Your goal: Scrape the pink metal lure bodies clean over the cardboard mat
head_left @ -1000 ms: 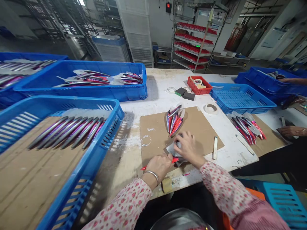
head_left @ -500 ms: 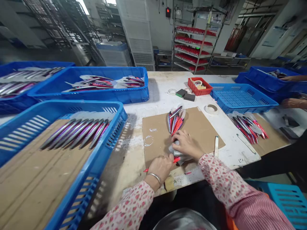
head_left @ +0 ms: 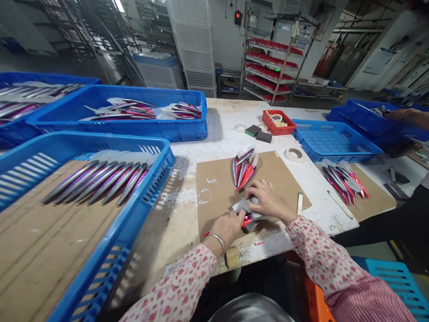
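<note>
My left hand (head_left: 227, 230) is closed on a red fishing lure (head_left: 247, 220), low over the cardboard sheet (head_left: 217, 179) near the table's front edge. One end of the lure sticks out left of the hand. My right hand (head_left: 266, 200) has its fingers bent over a grey sheet (head_left: 240, 205), which lies against the lure; whether it is cloth or paper I cannot tell. Just beyond my right hand, several finished-looking lures (head_left: 246, 172) in silver, purple and red rest in a fan on the cardboard.
At left, a blue basket (head_left: 167, 154) holds a row of lures; a blue crate (head_left: 134, 129) stands behind it. Tape (head_left: 293, 155), dark blocks (head_left: 264, 136), a red tray (head_left: 280, 129) and a blue tray (head_left: 338, 157) lie beyond. A co-worker's arm (head_left: 410, 115) reaches in at right.
My right hand has shifted slightly right, with its fingers lifted a little more over the grey sheet. More of the red lure shows between my hands. The camera view has tilted slightly.
</note>
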A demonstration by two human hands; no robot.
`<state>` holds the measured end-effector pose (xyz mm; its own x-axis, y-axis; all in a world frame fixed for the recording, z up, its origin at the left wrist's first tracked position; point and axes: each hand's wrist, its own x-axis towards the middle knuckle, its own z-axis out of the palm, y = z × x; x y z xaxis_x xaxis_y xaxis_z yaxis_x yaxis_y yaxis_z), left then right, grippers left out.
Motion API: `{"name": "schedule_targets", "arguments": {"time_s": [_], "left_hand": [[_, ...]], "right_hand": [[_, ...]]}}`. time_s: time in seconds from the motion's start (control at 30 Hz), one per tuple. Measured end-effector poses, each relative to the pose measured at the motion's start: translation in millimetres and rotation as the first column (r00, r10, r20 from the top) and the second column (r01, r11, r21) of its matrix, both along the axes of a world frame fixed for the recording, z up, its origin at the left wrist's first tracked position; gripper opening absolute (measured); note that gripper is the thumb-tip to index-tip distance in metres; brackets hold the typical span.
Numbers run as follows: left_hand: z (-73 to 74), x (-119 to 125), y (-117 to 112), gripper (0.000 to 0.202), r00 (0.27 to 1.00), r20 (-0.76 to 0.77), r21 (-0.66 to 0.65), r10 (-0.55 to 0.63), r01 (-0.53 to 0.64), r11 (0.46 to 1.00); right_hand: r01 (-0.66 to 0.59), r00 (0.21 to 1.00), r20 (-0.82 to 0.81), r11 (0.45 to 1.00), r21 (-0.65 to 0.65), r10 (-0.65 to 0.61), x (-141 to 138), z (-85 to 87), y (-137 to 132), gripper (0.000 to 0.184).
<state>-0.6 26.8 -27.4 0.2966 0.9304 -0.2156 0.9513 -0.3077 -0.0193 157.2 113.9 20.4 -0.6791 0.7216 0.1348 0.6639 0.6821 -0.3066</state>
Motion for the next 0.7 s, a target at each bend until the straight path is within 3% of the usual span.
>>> {"name": "schedule_targets", "arguments": {"time_s": [0.13, 0.33, 0.5, 0.63, 0.7], "left_hand": [[-2.3, -1, 1, 0.042, 1.000, 0.024, -0.005, -0.001, 0.001, 1.000], [-7.5, -1, 1, 0.038, 0.998, 0.062, 0.040, -0.014, 0.012, 0.999], [-3.3, 0, 0, 0.035, 0.998, 0.057, 0.011, -0.001, 0.001, 1.000], [1.8, 0, 0, 0.034, 0.998, 0.066, -0.014, 0.014, -0.013, 1.000], [4.9, 0, 0, 0.034, 0.998, 0.065, -0.027, 0.020, -0.018, 0.999]], "right_hand": [[-0.099, 0.992, 0.070, 0.994, -0.040, 0.101, -5, 1.1, 4, 0.011], [-0.096, 0.984, 0.148, 0.995, -0.040, 0.101, -2, 8.7, 1, 0.007], [-0.140, 0.978, 0.140, 0.986, -0.096, 0.152, -4, 12.7, -2, 0.008], [-0.090, 0.984, 0.147, 0.995, -0.052, 0.096, -1, 12.1, -6, 0.006], [-0.057, 0.997, 0.059, 0.998, -0.006, 0.057, -4, 4.6, -5, 0.006]]}}
